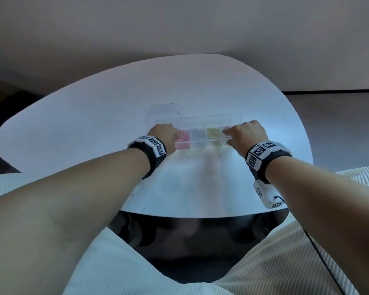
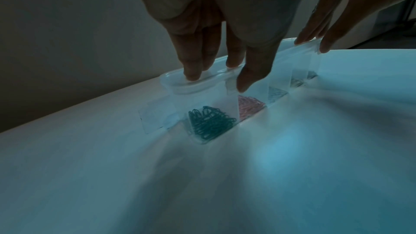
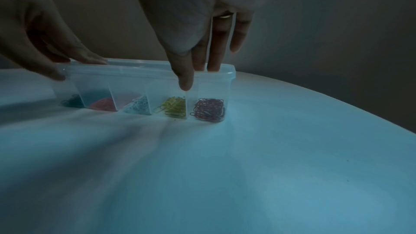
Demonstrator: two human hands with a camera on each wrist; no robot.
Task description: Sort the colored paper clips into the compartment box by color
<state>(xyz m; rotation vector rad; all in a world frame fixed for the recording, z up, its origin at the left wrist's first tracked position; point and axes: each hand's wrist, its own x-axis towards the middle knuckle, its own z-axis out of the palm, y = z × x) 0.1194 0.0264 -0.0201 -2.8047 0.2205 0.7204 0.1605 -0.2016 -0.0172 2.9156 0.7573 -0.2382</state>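
Observation:
A long clear compartment box (image 1: 200, 119) stands on the white table with its lid (image 3: 146, 70) on top. Its compartments hold dark green clips (image 2: 209, 124), pink clips (image 2: 249, 106), pale blue clips (image 3: 137, 108), yellow clips (image 3: 173, 108) and red clips (image 3: 209, 109), one colour each. My left hand (image 2: 217, 79) is at the box's left end, with straight fingers (image 2: 191, 76) on the lid and its thumb down the front wall. At the right end, my right hand (image 3: 200, 76) lies the same way, fingers on the lid and thumb over the yellow and red divider.
The rounded white table (image 1: 115, 103) stretches wide around the box, and its near edge (image 1: 190, 216) is over my lap. A clear flat plastic piece (image 2: 155, 118) lies by the box's left end. A plain wall stands behind the table.

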